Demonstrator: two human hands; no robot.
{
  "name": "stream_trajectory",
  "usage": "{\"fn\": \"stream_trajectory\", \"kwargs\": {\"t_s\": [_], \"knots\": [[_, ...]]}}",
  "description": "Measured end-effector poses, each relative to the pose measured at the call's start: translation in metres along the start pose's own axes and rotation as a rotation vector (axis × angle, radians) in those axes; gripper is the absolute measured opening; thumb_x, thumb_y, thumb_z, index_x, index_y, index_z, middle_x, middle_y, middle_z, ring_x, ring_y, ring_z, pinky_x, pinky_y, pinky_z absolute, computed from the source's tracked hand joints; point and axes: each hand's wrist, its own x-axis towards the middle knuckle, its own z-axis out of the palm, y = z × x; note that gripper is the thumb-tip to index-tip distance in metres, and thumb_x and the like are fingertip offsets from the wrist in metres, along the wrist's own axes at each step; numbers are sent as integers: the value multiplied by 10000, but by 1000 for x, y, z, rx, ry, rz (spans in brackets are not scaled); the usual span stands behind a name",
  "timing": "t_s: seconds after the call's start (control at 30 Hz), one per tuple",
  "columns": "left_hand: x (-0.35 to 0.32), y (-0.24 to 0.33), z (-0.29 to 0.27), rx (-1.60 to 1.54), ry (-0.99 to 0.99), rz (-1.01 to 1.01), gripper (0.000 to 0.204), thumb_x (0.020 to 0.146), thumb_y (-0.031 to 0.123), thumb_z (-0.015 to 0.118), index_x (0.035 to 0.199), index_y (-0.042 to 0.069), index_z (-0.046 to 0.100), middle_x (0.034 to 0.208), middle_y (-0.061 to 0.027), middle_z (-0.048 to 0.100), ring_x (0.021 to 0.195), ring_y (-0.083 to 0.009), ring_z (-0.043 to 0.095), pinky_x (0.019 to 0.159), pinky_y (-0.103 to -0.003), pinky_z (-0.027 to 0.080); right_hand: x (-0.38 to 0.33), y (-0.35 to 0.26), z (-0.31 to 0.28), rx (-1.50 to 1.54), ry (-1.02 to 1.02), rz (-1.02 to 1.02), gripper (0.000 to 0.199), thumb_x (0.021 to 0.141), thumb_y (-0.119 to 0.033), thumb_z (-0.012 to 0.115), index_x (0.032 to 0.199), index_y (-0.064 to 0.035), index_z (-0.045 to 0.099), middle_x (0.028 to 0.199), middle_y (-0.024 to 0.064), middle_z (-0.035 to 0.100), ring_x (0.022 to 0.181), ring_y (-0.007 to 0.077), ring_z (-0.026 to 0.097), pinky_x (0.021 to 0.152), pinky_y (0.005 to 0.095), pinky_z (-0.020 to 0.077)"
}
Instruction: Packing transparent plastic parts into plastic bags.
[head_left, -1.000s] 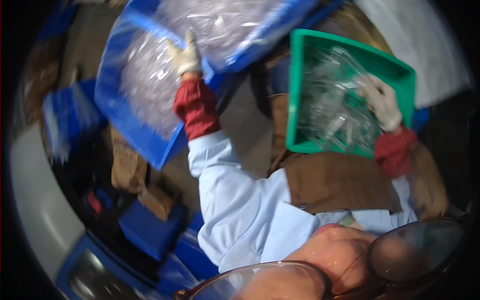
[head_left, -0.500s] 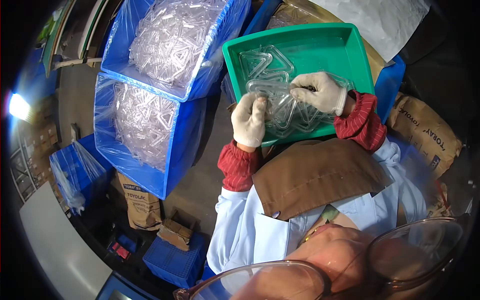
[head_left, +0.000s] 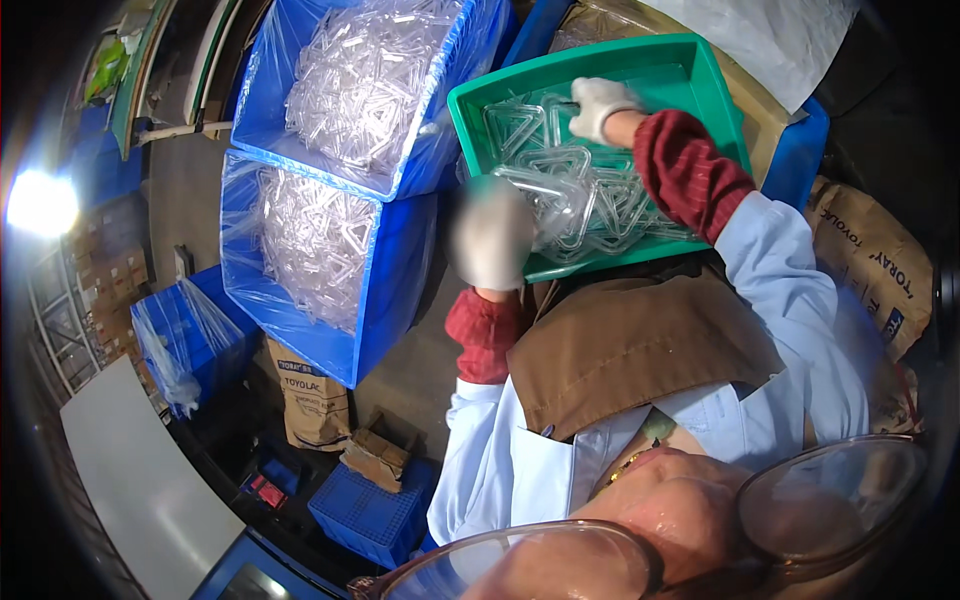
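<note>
Left gloved hand (head_left: pixel 495 238), blurred, its hold on the clear triangular pieces (head_left: pixel 570 205) indeterminable; right gloved hand (head_left: pixel 604 108), palm hidden; upper blue bin (head_left: pixel 438 140) and white sheet (head_left: pixel 770 45), cropped by the top edge; eyeglasses (head_left: pixel 830 495), cropped below.

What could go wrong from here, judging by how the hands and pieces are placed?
Tangling: the clear triangular pieces overlap in the green tray, so lifting one with the right hand might drag or scratch others.

Dropping: the left hand is at the tray's left edge, so a piece slipping there could fall outside. Blur hides its grip, so I can't tell how secure it is.
</note>
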Motion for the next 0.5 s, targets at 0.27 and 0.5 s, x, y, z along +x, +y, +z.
{"fn": "stream_trajectory", "kwargs": {"t_s": [0.27,0.5], "knots": [[119,42,-51,126,254,441,224,917,193,474,1013,1,537,909,-106,550,831,-174,531,704,-279,448,-51,27,-52,979,49,-58,169,768,-120,674,842,-3,575,738,-26,534,681,59,463,626,232,405],[51,17,51,-276,-451,-546,547,918,477,350,1071,-22,512,871,-104,604,684,-188,582,598,-296,479,-99,22,-63,916,421,-790,245,640,106,623,830,-50,611,865,53,571,735,136,563,651,243,462]]}}
